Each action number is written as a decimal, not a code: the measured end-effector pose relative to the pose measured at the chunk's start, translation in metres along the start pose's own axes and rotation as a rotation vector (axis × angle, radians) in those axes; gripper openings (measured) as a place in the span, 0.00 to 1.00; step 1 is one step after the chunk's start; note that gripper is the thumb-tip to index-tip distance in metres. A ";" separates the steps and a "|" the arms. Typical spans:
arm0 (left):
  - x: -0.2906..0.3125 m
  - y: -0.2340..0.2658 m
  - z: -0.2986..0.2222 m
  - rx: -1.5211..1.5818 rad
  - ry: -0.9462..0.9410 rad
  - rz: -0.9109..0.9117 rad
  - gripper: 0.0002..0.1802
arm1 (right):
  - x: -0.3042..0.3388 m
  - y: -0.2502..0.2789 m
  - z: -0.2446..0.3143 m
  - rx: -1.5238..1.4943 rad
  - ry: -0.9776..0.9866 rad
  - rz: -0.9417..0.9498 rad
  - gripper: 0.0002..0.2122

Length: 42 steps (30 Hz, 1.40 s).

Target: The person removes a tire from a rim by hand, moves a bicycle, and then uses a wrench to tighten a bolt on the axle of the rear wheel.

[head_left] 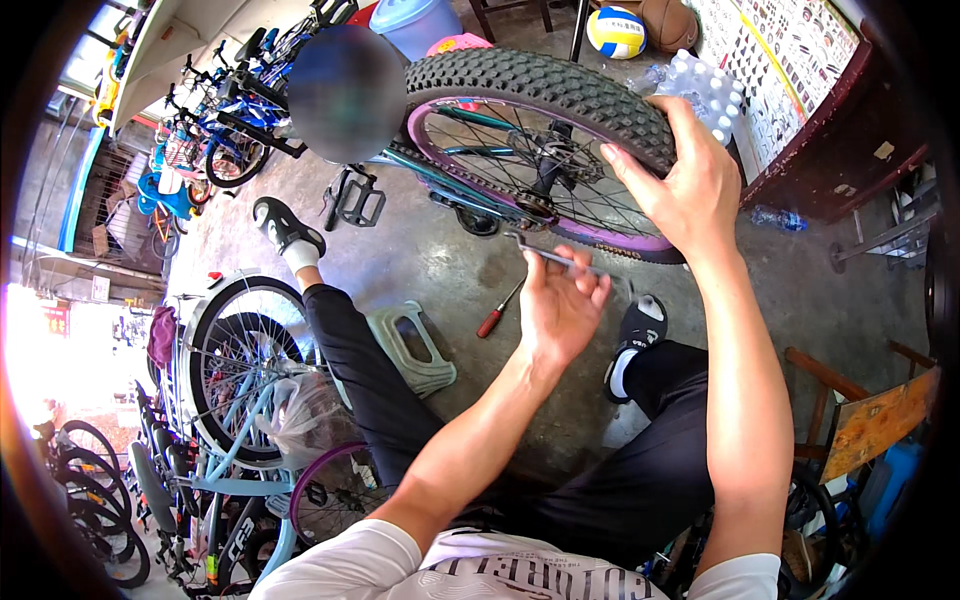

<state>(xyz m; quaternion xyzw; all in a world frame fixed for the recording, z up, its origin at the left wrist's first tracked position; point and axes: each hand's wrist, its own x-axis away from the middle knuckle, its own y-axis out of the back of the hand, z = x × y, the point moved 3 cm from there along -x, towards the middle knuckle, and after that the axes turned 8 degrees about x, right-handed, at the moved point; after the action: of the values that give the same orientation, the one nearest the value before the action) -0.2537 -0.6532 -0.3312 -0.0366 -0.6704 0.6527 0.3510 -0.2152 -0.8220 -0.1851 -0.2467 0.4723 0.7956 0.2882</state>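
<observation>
My right hand [690, 190] grips the knobby black tyre [540, 78] of a bicycle wheel, thumb on its sidewall and fingers over the tread. The wheel has a purple rim [628, 236] and a dark hub with cogs [556, 165], and it is tilted in front of me by a teal bicycle frame [425, 172]. Below the wheel, my left hand [562, 315] is closed around a slim grey metal rod [540, 259] with a hooked end, held between thumb and fingers. The rod and fingertips are slightly blurred; its exact kind is unclear. A red-handled screwdriver [490, 322] lies on the floor nearby.
A green plastic stool [440, 375] stands by my left leg. A loose pedal [361, 201] is on the floor ahead. Parked at left is a light-blue bicycle [238, 485]. Balls [616, 32] and bottles [705, 90] sit at far right, near a dark red cabinet [830, 150].
</observation>
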 end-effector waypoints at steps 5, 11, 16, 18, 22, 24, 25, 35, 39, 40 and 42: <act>0.017 0.073 -0.074 -1.091 -0.179 -0.207 0.27 | 0.000 0.000 0.003 0.009 -0.036 0.052 0.24; 0.016 -0.021 -0.158 -2.640 -1.287 0.131 0.16 | 0.000 -0.001 0.000 0.017 -0.021 0.050 0.24; 0.007 -0.084 -0.154 -2.887 -1.410 0.456 0.20 | 0.000 -0.001 0.000 0.010 0.000 -0.003 0.22; 0.003 -0.090 -0.151 -2.905 -1.401 0.472 0.19 | 0.001 -0.002 0.000 -0.001 -0.004 -0.011 0.22; -0.005 -0.068 -0.158 -2.846 -1.291 0.311 0.18 | 0.002 -0.002 -0.003 0.004 -0.019 0.005 0.22; -0.019 -0.019 -0.172 -2.734 -1.150 0.108 0.17 | 0.000 -0.002 0.000 0.002 -0.016 0.011 0.22; -0.031 0.011 -0.174 -2.389 -0.855 -0.067 0.17 | -0.001 -0.002 0.003 0.006 -0.010 0.012 0.23; -0.010 -0.020 0.002 0.362 0.127 0.316 0.33 | -0.001 -0.001 0.005 -0.010 -0.028 0.044 0.23; 0.025 0.011 -0.029 -0.455 0.162 0.077 0.36 | -0.002 -0.001 0.002 0.018 -0.011 0.031 0.23; 0.027 0.033 -0.048 -0.697 0.147 -0.061 0.36 | -0.001 -0.001 0.004 0.033 -0.010 0.028 0.23; 0.025 0.068 -0.091 -1.416 -0.077 -0.136 0.36 | -0.003 -0.001 0.009 -0.004 -0.005 0.021 0.23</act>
<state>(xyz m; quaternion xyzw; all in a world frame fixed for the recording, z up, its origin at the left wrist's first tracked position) -0.2533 -0.5528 -0.3912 -0.1907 -0.9461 0.0381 0.2590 -0.2137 -0.8143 -0.1803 -0.2407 0.4724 0.8002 0.2805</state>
